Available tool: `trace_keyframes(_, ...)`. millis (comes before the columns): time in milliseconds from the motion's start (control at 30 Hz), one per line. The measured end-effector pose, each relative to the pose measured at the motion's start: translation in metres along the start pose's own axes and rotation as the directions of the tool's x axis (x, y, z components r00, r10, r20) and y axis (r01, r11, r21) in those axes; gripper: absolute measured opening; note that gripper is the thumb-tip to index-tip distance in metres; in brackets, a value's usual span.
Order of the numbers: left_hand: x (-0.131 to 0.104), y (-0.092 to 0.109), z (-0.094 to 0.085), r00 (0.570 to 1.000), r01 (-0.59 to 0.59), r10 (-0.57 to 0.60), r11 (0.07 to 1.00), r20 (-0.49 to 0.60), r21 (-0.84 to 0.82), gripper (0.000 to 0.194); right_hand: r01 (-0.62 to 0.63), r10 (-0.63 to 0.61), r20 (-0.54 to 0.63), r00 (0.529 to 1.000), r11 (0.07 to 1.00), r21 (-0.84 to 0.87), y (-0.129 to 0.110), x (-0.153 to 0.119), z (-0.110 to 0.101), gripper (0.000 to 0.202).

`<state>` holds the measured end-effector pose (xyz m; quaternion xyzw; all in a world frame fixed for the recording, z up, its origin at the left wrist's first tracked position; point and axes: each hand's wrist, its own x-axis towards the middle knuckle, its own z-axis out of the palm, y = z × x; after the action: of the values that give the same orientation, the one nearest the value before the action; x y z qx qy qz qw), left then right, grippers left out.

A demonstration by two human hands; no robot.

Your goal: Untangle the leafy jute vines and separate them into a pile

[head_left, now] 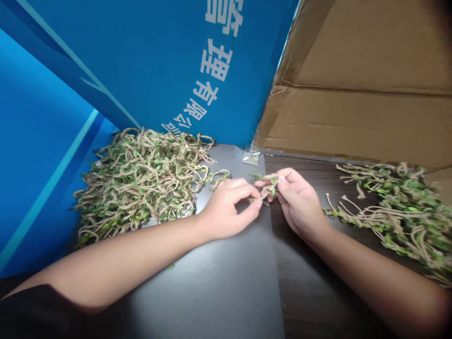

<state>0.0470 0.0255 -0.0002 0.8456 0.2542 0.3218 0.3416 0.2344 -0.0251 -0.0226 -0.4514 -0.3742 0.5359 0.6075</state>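
Between my two hands is a short piece of braided beige cord with small green leaves (271, 183), raised over the seam of the two table surfaces. My left hand (231, 205) pinches its lower end between thumb and forefinger. My right hand (298, 200) grips the upper part near the thumb tip; some fingers are hidden behind the cord. Left of my left hand lies a large heap of similar leafy cords (141, 181), with one loose loop (219, 177) just behind that hand. A second pile of leafy cords (406, 216) spreads to the right of my right hand.
A grey sheet (219, 282) covers the left of the dark wood table (310, 292). A small clear plastic packet (251, 157) lies at the back. Blue panels (148, 61) with white characters and a brown cardboard wall (363, 113) close off the rear.
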Motion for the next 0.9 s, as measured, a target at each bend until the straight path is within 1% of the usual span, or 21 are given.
trace_keyframes(100, -0.001, 0.000, 0.001, 0.999, -0.033, 0.032, 0.999, 0.040, 0.032, 0.017, -0.003, 0.003, 0.003, 1.000, 1.000, 0.014, -0.002, 0.000, 0.000, 0.031)
trace_keyframes(233, -0.002, -0.002, 0.002, 0.996, -0.029, 0.020, 0.996, 0.092, 0.089, 0.023, -0.020, 0.020, -0.003, 1.000, 0.999, 0.026, -0.007, 0.001, 0.002, 0.032)
trace_keyframes(300, -0.003, -0.001, 0.002, 0.995, -0.038, 0.026, 0.992, 0.100, 0.120, 0.026, -0.022, 0.022, 0.000, 1.000, 0.999, 0.045, -0.010, 0.001, 0.003, 0.031)
trace_keyframes(367, -0.004, 0.000, 0.002, 0.992, -0.082, 0.068, 0.988, 0.107, 0.130, 0.025, -0.026, 0.026, 0.004, 1.000, 0.996, 0.080, -0.012, 0.001, 0.004, 0.030)
trace_keyframes(433, -0.006, 0.002, 0.002, 0.975, -0.184, 0.168, 0.977, 0.145, 0.105, 0.022, -0.044, 0.045, 0.000, 0.999, 0.992, 0.118, -0.013, 0.002, 0.003, 0.030)
trace_keyframes(467, -0.006, 0.003, 0.002, 0.956, -0.253, 0.235, 0.964, 0.178, 0.086, 0.021, -0.054, 0.055, -0.005, 0.998, 0.990, 0.133, -0.013, 0.003, 0.003, 0.031)
trace_keyframes(533, -0.008, 0.006, 0.002, 0.893, -0.390, 0.364, 0.919, 0.264, 0.051, 0.021, -0.069, 0.072, -0.014, 0.997, 0.987, 0.148, -0.014, 0.004, 0.002, 0.031)
trace_keyframes(600, -0.009, 0.009, 0.001, 0.830, -0.476, 0.439, 0.879, 0.344, 0.024, 0.025, -0.080, 0.083, -0.011, 0.997, 0.987, 0.140, -0.015, 0.004, 0.002, 0.031)
trace_keyframes(667, -0.009, 0.012, 0.000, 0.793, -0.500, 0.471, 0.865, 0.386, -0.028, 0.030, -0.092, 0.094, -0.008, 0.996, 0.989, 0.112, -0.015, 0.004, 0.002, 0.030)
trace_keyframes(767, -0.011, 0.018, -0.001, 0.754, -0.505, 0.513, 0.852, 0.410, -0.137, 0.034, -0.090, 0.092, -0.021, 0.996, 0.993, 0.072, -0.015, 0.004, 0.003, 0.031)
trace_keyframes(833, -0.014, 0.021, 0.000, 0.712, -0.539, 0.561, 0.822, 0.422, -0.183, 0.035, -0.084, 0.086, -0.032, 0.996, 0.994, 0.069, -0.015, 0.005, 0.002, 0.034)
trace_keyframes(867, -0.016, 0.022, 0.000, 0.695, -0.565, 0.588, 0.802, 0.414, -0.193, 0.037, -0.082, 0.085, -0.035, 0.996, 0.994, 0.076, -0.015, 0.005, 0.002, 0.034)
trace_keyframes(900, -0.018, 0.023, 0.000, 0.688, -0.594, 0.615, 0.782, 0.386, -0.186, 0.038, -0.081, 0.085, -0.035, 0.996, 0.993, 0.086, -0.015, 0.005, 0.002, 0.034)
